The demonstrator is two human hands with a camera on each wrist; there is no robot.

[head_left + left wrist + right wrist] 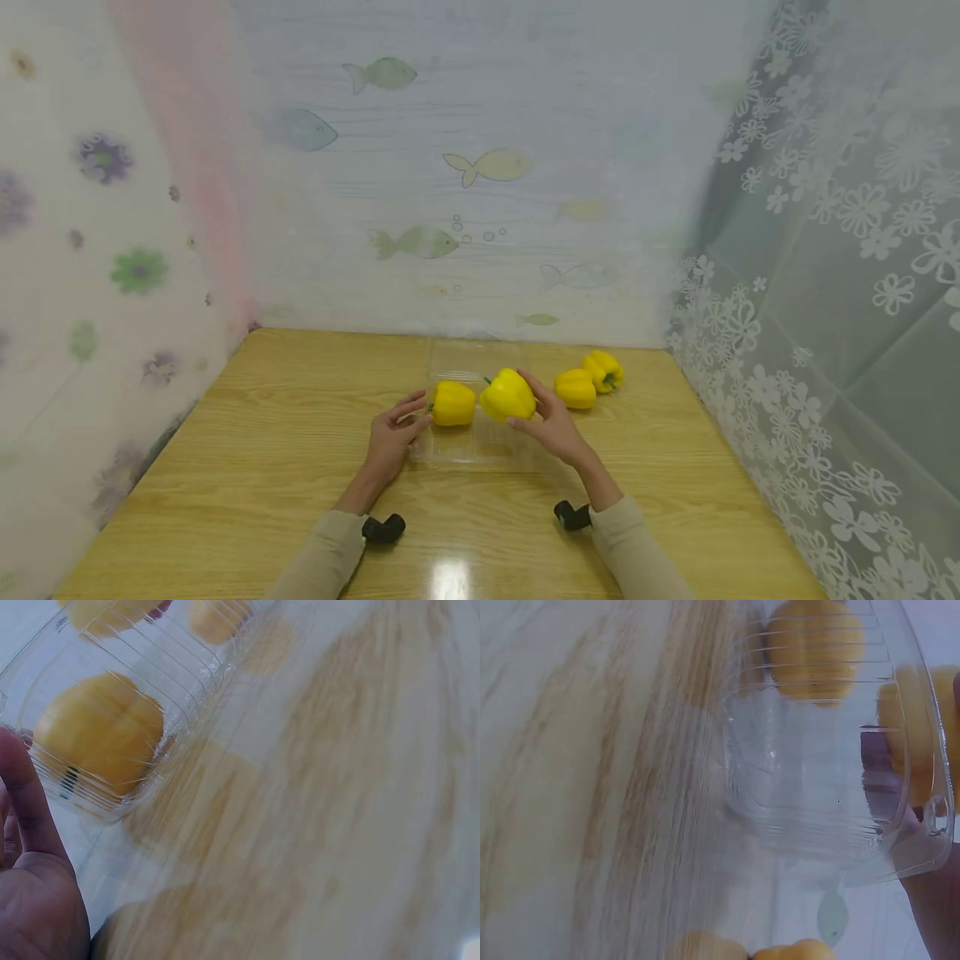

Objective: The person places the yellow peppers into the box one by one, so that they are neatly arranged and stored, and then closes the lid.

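A clear plastic clamshell container [491, 443] lies on the table with its lid raised at the back. One yellow bell pepper [453, 404] sits in its left part, stem toward the left; the left wrist view shows this pepper [101, 724] through the ribbed wall. My right hand [553, 427] grips another yellow bell pepper [508, 395] between thumb and fingers, above the container's right part. At the container's left side is my left hand [390, 437], its extended fingers and thumb touching or close to the rim. Whether it presses the rim is unclear.
Two more yellow bell peppers, a nearer one [575, 389] and a farther one [604, 372], lie side by side to the right of the container. The wooden table [277, 467] is bordered by a fish-patterned back curtain [480, 275] and flowered side curtains.
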